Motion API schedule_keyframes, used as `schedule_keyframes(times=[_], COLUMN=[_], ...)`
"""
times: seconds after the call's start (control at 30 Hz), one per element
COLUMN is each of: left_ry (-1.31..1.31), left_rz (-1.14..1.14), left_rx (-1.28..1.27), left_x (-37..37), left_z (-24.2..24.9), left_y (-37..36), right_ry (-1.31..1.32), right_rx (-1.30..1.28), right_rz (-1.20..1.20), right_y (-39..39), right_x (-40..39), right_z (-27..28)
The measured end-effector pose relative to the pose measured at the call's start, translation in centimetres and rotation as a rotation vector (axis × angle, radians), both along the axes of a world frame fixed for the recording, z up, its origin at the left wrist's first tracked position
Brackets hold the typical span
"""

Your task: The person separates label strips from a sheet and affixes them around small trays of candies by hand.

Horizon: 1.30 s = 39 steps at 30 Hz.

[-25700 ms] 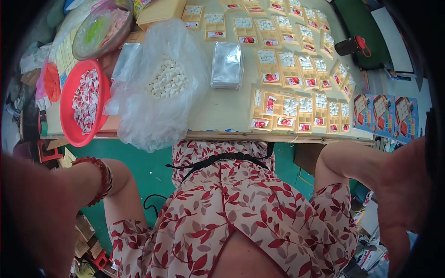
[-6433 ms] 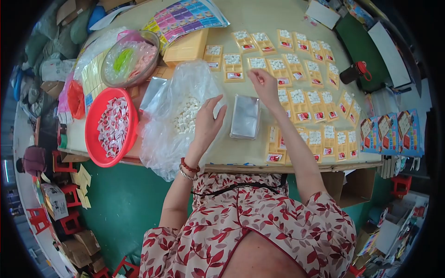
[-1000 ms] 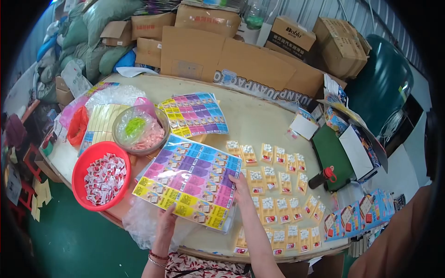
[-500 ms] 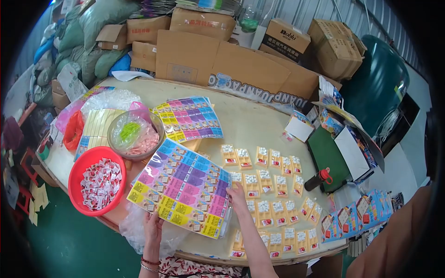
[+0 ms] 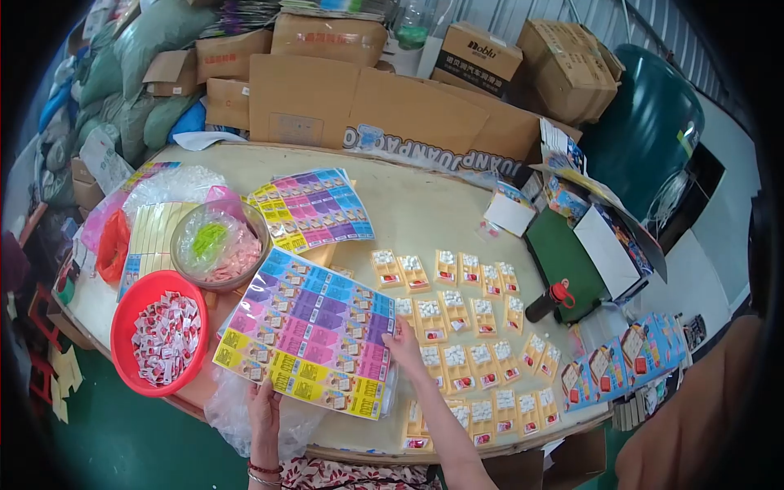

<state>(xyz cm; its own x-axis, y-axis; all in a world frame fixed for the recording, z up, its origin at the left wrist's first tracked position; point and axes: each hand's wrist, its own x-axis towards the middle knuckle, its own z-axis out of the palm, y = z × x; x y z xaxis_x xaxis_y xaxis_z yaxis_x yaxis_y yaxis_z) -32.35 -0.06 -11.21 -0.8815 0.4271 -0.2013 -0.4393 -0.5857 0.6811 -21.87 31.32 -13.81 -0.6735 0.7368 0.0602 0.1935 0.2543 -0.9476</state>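
Note:
A printed sheet of colourful labels [image 5: 306, 331], in blue, purple, pink and yellow rows, is held tilted over the front of the table. My left hand [image 5: 263, 406] pinches its lower left edge, thumb on top. At the right edge, my right hand [image 5: 402, 345] grips the sheet with its fingers partly hidden. More sheet edges show beneath at the lower right, so it may be a stack. Behind it lie similar label sheets [image 5: 314, 210]. Right of my right hand stand rows of small yellow trays [image 5: 455, 313] with white pieces and red packets.
At left are a red basin [image 5: 119, 347] of small packets and a clear bowl [image 5: 184, 260] with pink and green pieces. A dark bottle [image 5: 545, 304] stands right of the trays, near blue printed boxes [image 5: 629, 367]. Cardboard [image 5: 425, 114] lines the table's back.
The whole view has shifted slightly, moving most things left in the picture. Both hands keep their grip on the label sheet, whose pose looks nearly the same.

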Motion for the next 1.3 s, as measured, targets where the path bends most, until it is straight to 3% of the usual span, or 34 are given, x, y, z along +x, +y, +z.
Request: schedule_keyframes(times=[0.23,0.3,0.43,0.53,0.6,0.63,0.7,0.73,0.8,0.83,0.9,1.13,1.3], left_ry=[-0.02,-0.014,-0.072,-0.089,-0.087,-0.087,0.028,0.029,0.258,0.26,0.375,0.494,0.494], left_rz=[-0.011,-0.002,0.029,0.016,0.019,0.018,-0.029,-0.028,-0.27,-0.273,-0.201,-0.105,-0.072], left_rx=[-0.012,-0.012,0.005,0.044,-0.012,-0.01,-0.124,-0.126,-0.664,-0.658,-0.878,-0.619,-0.549], left_x=[-0.2,-0.2,-0.3,-0.7,-0.1,0.6,1.6,1.7,1.8,1.7,1.9,1.5,1.6], left_z=[0.4,0.5,0.3,-0.4,0.8,2.0,4.6,4.7,4.5,5.2,6.8,9.3,10.4], left_y=[-0.4,-0.1,-0.1,-0.1,-0.1,0.1,-0.3,-1.2,-3.3,-3.7,-4.7,-3.4,-2.1], right_ry=[-0.06,0.052,0.046,0.075,0.017,0.017,-0.084,-0.082,-0.041,-0.041,-0.035,-0.095,-0.327], right_rx=[-0.162,-0.355,-0.317,-0.265,0.094,0.096,0.402,0.4,0.441,0.446,0.413,0.505,0.736], right_rz=[0.034,-0.057,-0.092,0.017,0.044,0.043,-0.021,-0.021,-0.086,-0.091,-0.041,-0.015,0.122], right_y=[-1.7,-2.3,-1.6,-1.3,-0.9,-1.3,-2.8,-3.5,-4.7,-5.2,-6.4,-10.9,-12.0], right_x=[0.6,1.0,1.2,1.0,0.7,0.9,1.6,1.9,3.0,3.6,4.8,6.7,7.0], right_z=[1.8,2.9,1.8,0.7,-1.4,-0.3,2.1,2.8,3.8,4.2,4.8,6.2,4.5])
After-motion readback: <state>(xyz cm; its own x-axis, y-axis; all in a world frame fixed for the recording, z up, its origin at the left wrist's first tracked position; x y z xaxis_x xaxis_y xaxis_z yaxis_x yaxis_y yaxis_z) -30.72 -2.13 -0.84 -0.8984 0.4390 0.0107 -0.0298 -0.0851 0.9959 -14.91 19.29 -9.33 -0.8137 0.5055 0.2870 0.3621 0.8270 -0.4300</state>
